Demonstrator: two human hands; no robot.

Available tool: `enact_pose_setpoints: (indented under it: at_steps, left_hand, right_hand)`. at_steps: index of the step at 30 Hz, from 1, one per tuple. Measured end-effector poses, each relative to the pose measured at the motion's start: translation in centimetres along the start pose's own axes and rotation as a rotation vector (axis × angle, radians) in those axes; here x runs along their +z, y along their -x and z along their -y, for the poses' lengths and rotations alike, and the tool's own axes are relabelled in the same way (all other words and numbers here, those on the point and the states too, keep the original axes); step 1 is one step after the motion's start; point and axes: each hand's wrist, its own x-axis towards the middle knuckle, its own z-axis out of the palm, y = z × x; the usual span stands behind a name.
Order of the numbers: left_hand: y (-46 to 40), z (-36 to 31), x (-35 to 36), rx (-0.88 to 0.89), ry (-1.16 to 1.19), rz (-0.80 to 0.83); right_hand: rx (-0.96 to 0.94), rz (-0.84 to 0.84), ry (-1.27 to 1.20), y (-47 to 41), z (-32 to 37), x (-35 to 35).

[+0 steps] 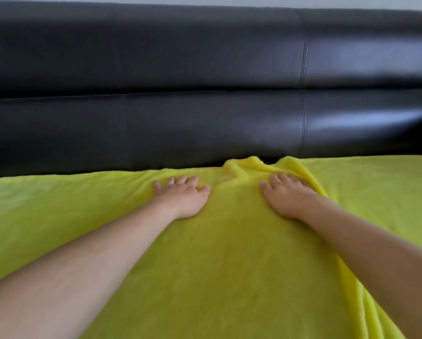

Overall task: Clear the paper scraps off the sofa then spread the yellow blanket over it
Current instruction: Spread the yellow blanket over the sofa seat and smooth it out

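Note:
The yellow blanket (229, 253) lies spread over the seat of the black leather sofa (180, 69), reaching up to the backrest. My left hand (183, 196) lies flat on the blanket, fingers straight and pointing toward the backrest. My right hand (285, 194) presses flat on it too, just right of a raised bunch of fabric (246, 167) at the blanket's far edge. A fold runs from under my right hand down toward the lower right. No paper scraps are in view.
The sofa's backrest fills the upper half of the view as two padded rolls with a stitched seam (303, 94) at the right. A strip of pale wall (327, 2) shows above it.

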Motion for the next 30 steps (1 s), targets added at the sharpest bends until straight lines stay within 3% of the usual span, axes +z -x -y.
enact_pose_setpoints:
  at_steps: [4,7,9,13,21,26,28,30]
  left_hand:
    - [-1.4,-1.6,-1.1,0.005,0.041,-0.041]
    - [-2.8,-3.9,-1.4,0.081,0.108,-0.050]
    - [-3.5,-4.9,-1.2,0.110,0.119,-0.003]
    - [-4.3,-5.0,-0.6,0.081,0.096,0.077]
    - [-4.1,-5.2,-0.5,0.067,0.080,0.083]
    - [-4.1,-5.4,-1.1,0.073,0.067,0.095]
    - [-4.0,-6.3,-1.6,0.091,0.059,0.014]
    - [-3.9,-8.4,-1.8,0.170,0.117,-0.082]
  right_hand:
    - [0.029,-0.127,0.048,-0.7,-0.2,-1.4]
    - [-0.126,-0.231,0.123,-1.6,2.0,-1.4]
    - [-0.163,-0.153,0.168,-2.6,3.1,-0.9]
    - [-0.045,0.045,0.101,-4.8,1.4,-0.5]
    - [-0.002,0.080,0.022,-6.3,-1.2,-0.9]
    - [-0.102,-0.124,-0.050,-4.8,-1.6,-1.5]
    - [-0.135,-0.261,-0.049,-4.5,-2.8,-2.4]
    - [-0.100,-0.280,-0.094,-4.5,-4.5,-3.1]
